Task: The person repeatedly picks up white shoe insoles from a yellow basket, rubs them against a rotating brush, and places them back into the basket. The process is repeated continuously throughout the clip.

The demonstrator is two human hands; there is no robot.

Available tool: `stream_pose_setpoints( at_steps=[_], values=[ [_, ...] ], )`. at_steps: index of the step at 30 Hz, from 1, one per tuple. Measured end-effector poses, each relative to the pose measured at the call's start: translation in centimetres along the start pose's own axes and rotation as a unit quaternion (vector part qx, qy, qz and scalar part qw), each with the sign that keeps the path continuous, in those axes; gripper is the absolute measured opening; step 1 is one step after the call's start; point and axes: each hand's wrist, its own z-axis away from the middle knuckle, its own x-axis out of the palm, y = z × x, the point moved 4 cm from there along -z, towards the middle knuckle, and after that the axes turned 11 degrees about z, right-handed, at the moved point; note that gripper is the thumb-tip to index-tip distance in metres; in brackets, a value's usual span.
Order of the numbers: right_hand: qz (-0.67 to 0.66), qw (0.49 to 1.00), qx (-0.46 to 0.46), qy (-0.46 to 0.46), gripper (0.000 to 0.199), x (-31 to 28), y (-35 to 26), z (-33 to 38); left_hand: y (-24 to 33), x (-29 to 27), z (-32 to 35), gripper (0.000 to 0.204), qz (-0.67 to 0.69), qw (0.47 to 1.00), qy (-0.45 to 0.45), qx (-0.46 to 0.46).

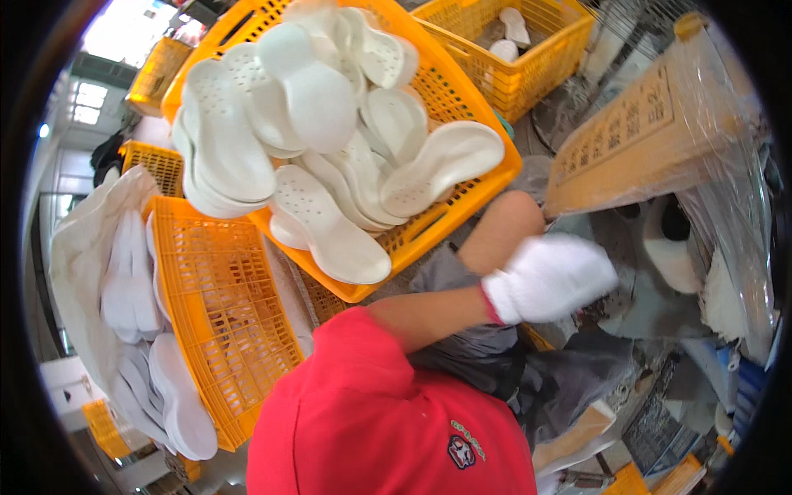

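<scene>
tilted yellow-orange crate [412, 247], left of centre: heaped with white insoles [322, 227], some nested, others loose. mesh-sided crate [223, 272], near left: beside it, an open pale sack [78, 247] with more white pieces. plastic-wrapped carton [619, 144]: at far right. yellow crate [516, 78], far: a few white pieces inside. left hand [553, 279], white-gloved: right of the heaped crate and apart from it, fingers seemingly curled; motion blur, so whether it grasps anything cannot be told. the right hand is not visible. handling appears unfinished, with many insoles remaining piled; which are done cannot be judged.
</scene>
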Motion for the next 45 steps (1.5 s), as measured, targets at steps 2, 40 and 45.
stream_pose_setpoints(
  at_steps=[2,40,45],
  values=[
    [0.026,0.999,-0.003,-0.02,0.045,2.6,2.4,-1.1,-5.1,-8.9,0.7,0.022,-0.097,0.961,0.238,-0.104],
    [-0.714,0.67,-0.165,0.12,0.048,-27.8,-24.3,-8.6,-15.5,22.6,-3.7,0.051,0.361,0.725,-0.111,-0.576],
    [-0.607,0.769,-0.142,0.142,0.044,-28.7,-24.9,-12.9,-12.5,12.6,-4.1,0.102,-0.104,0.833,-0.283,-0.464]
  ],
)
